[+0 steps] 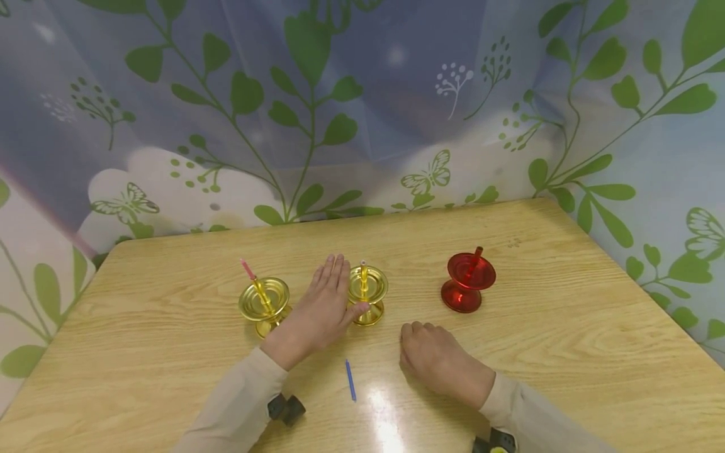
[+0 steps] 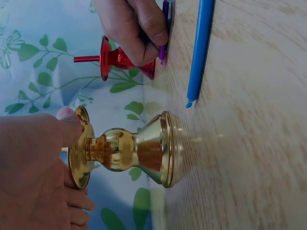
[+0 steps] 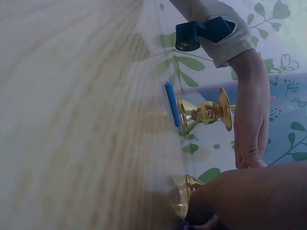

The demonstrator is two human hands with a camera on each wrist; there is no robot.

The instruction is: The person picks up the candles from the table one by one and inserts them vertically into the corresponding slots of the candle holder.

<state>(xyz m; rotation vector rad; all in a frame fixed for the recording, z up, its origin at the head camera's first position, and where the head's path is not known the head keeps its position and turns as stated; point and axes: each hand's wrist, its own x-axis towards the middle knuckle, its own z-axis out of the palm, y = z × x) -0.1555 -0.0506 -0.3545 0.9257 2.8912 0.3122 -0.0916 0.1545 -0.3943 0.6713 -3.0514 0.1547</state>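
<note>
My left hand (image 1: 323, 308) lies beside the middle gold candle holder (image 1: 368, 313). Its fingers stretch forward past the left side, and the thumb touches the dish rim. That holder stands upright on the wooden table. A purple candle (image 2: 164, 33) is pinched in my right hand (image 1: 438, 358), low over the table; the head view hides this candle. Left of my left wrist stands another gold candle holder (image 1: 265, 301) with a pink candle (image 1: 247, 269) in its tube. Between the two hands lies a blue candle (image 1: 350, 380).
Farther right stands a red candle holder (image 1: 463, 296) with an upright tube. A leaf-patterned cloth (image 1: 362, 126) rises behind the table (image 1: 566, 352). Dark wrist cameras (image 1: 286, 409) sit on both sleeves.
</note>
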